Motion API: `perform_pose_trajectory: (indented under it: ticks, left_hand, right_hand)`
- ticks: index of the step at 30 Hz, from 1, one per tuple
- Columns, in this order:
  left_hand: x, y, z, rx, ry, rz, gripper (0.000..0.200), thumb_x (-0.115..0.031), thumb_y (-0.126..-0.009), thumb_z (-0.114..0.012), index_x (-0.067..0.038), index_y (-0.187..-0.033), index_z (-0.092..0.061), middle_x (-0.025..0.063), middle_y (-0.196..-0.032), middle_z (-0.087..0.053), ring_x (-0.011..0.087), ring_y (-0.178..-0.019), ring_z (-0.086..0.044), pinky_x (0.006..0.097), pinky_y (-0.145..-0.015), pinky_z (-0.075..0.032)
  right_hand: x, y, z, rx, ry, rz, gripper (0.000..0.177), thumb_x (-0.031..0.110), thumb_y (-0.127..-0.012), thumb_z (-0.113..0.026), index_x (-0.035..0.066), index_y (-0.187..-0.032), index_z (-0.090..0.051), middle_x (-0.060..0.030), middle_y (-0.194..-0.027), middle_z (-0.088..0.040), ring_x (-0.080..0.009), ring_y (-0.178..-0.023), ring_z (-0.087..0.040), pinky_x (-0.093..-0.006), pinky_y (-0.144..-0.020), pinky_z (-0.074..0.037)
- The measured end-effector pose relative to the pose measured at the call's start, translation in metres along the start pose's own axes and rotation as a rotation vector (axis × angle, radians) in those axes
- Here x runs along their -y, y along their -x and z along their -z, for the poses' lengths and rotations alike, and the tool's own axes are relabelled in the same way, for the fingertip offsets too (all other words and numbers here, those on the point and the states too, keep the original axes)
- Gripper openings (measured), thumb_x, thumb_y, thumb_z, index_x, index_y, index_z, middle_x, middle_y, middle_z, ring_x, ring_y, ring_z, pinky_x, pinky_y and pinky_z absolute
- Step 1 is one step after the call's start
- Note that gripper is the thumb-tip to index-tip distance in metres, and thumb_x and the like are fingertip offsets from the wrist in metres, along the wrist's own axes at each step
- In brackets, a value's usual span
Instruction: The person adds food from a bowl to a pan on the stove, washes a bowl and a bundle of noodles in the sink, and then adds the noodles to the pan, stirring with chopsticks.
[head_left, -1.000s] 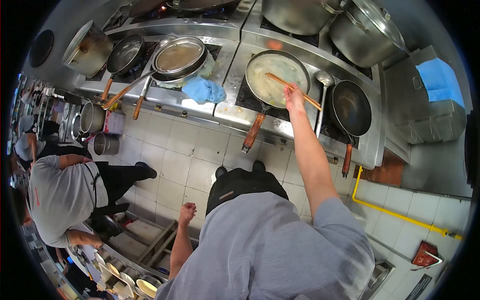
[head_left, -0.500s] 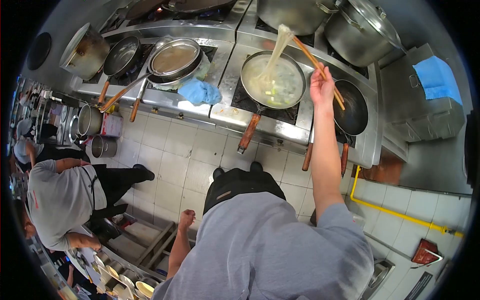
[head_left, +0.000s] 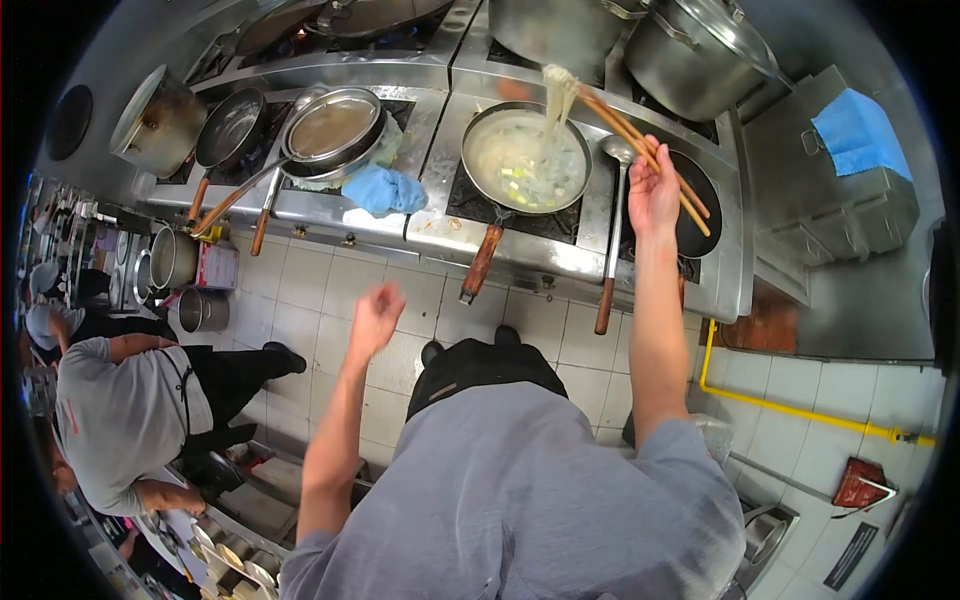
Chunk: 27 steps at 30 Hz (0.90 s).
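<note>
In my right hand (head_left: pixel 654 195) is a pair of long wooden chopsticks (head_left: pixel 628 135), gripped near the middle. Their far ends hold a bundle of pale noodles (head_left: pixel 559 95) above the frying pan (head_left: pixel 470 172). The lower strands hang into its cloudy broth (head_left: pixel 500 145), where pale green pieces float. The pan sits on a burner, its wooden handle (head_left: pixel 482 264) pointing towards me. My left hand (head_left: pixel 377 318) is raised over the floor, short of the stove edge and apart from that handle. Motion smears its fingers; nothing shows in them.
Right of the pan lie a ladle (head_left: pixel 617 205) and a dark pan (head_left: pixel 704 185). Large pots (head_left: pixel 690 60) stand behind. Leftward are a strainer over a pan (head_left: pixel 333 125), a blue cloth (head_left: pixel 383 190) and another pan (head_left: pixel 230 130). A co-worker (head_left: pixel 130 420) stands at the left.
My left hand has risen forward towards the stove. My right hand still holds the noodles up with the chopsticks, now slightly lower over the pan. The view has shifted a little.
</note>
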<state>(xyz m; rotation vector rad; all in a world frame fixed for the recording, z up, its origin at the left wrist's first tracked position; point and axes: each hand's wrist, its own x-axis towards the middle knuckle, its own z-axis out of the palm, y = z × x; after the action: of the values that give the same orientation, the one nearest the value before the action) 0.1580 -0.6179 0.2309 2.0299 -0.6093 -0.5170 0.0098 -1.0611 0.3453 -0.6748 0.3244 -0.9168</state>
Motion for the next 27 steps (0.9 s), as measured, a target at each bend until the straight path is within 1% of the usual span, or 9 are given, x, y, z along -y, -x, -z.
perform_pose_trajectory:
  ticks: [1,2,3,4,6,12,15,24,27]
  left_hand:
    - [-0.035,-0.028,-0.002,0.016,-0.018,-0.071,0.026,-0.014,-0.081,-0.070,0.001,-0.101,-0.063,0.0077,-0.077,-0.057,0.0173,-0.069,-0.053,0.0331,-0.064,-0.046]
    - [-0.098,-0.046,0.000,-0.043,-0.060,-0.306,0.026,-0.012,-0.081,-0.070,0.001,-0.102,-0.063,0.0100,-0.077,-0.054,0.0222,-0.070,-0.053,0.0350,-0.066,-0.045]
    - [-0.140,-0.064,0.001,-0.028,-0.104,-0.426,0.027,-0.011,-0.080,-0.070,0.001,-0.103,-0.064,0.0112,-0.081,-0.055,0.0244,-0.074,-0.054,0.0348,-0.068,-0.045]
    - [-0.174,-0.080,-0.004,-0.025,-0.028,-0.553,0.026,-0.012,-0.082,-0.069,0.000,-0.104,-0.063,0.0058,-0.075,-0.047,0.0168,-0.070,-0.047,0.0299,-0.065,-0.041]
    - [-0.214,-0.121,-0.013,-0.032,-0.165,-0.734,0.026,-0.012,-0.081,-0.069,-0.001,-0.104,-0.063,0.0081,-0.080,-0.052,0.0215,-0.073,-0.051,0.0321,-0.068,-0.044]
    - [-0.261,-0.185,-0.059,0.122,-0.453,-0.776,0.032,-0.017,-0.080,-0.070,-0.003,-0.108,-0.062,0.0129,-0.099,-0.060,0.0307,-0.099,-0.058,0.0407,-0.086,-0.046]
    - [-0.267,-0.197,-0.075,0.169,-0.527,-0.836,0.030,-0.016,-0.081,-0.069,-0.003,-0.107,-0.062,0.0127,-0.099,-0.060,0.0309,-0.098,-0.058,0.0411,-0.086,-0.047]
    - [-0.277,-0.212,-0.101,0.186,-0.659,-0.941,0.011,-0.014,-0.081,-0.064,-0.004,-0.086,-0.066,0.0143,-0.096,-0.063,0.0338,-0.096,-0.060,0.0430,-0.081,-0.051]
    - [-0.282,-0.215,-0.104,0.168,-0.662,-0.960,0.010,-0.013,-0.081,-0.064,-0.004,-0.084,-0.066,0.0160,-0.088,-0.065,0.0362,-0.089,-0.062,0.0443,-0.078,-0.052]
  right_hand:
    - [-0.007,0.005,0.006,-0.013,0.009,-0.012,0.029,0.022,-0.097,-0.056,-0.003,-0.111,-0.060,-0.0136,-0.100,-0.066,-0.0108,-0.073,-0.064,-0.0203,-0.067,-0.055]
    - [-0.014,0.009,0.011,-0.015,0.015,-0.023,0.029,0.023,-0.096,-0.056,-0.002,-0.111,-0.060,-0.0127,-0.099,-0.067,-0.0106,-0.072,-0.063,-0.0202,-0.066,-0.054]
    - [-0.021,0.013,0.017,-0.027,0.008,-0.040,0.029,0.023,-0.096,-0.056,-0.001,-0.112,-0.060,-0.0118,-0.097,-0.067,-0.0104,-0.071,-0.063,-0.0206,-0.064,-0.054]
    - [-0.029,0.017,0.022,-0.046,0.027,-0.038,0.029,0.023,-0.096,-0.056,-0.001,-0.112,-0.060,-0.0114,-0.096,-0.068,-0.0105,-0.071,-0.064,-0.0208,-0.064,-0.054]
    - [-0.040,0.026,0.028,-0.083,0.054,-0.045,0.030,0.024,-0.096,-0.057,-0.001,-0.111,-0.061,-0.0107,-0.094,-0.068,-0.0107,-0.071,-0.064,-0.0213,-0.064,-0.055]
    - [-0.055,0.046,0.035,-0.116,0.032,-0.056,0.031,0.026,-0.095,-0.058,-0.001,-0.110,-0.061,-0.0114,-0.094,-0.068,-0.0107,-0.070,-0.065,-0.0218,-0.063,-0.056]
    - [-0.054,0.053,0.035,-0.124,0.024,-0.048,0.030,0.024,-0.096,-0.058,-0.002,-0.110,-0.061,-0.0120,-0.094,-0.068,-0.0110,-0.071,-0.066,-0.0220,-0.063,-0.056]
    - [-0.040,0.052,0.037,-0.141,0.025,-0.010,0.029,0.023,-0.097,-0.056,-0.002,-0.111,-0.061,-0.0137,-0.095,-0.069,-0.0121,-0.069,-0.066,-0.0227,-0.062,-0.056]
    - [-0.034,0.051,0.037,-0.159,0.082,-0.014,0.029,0.024,-0.097,-0.054,0.000,-0.111,-0.062,-0.0107,-0.097,-0.068,-0.0087,-0.071,-0.063,-0.0200,-0.063,-0.053]
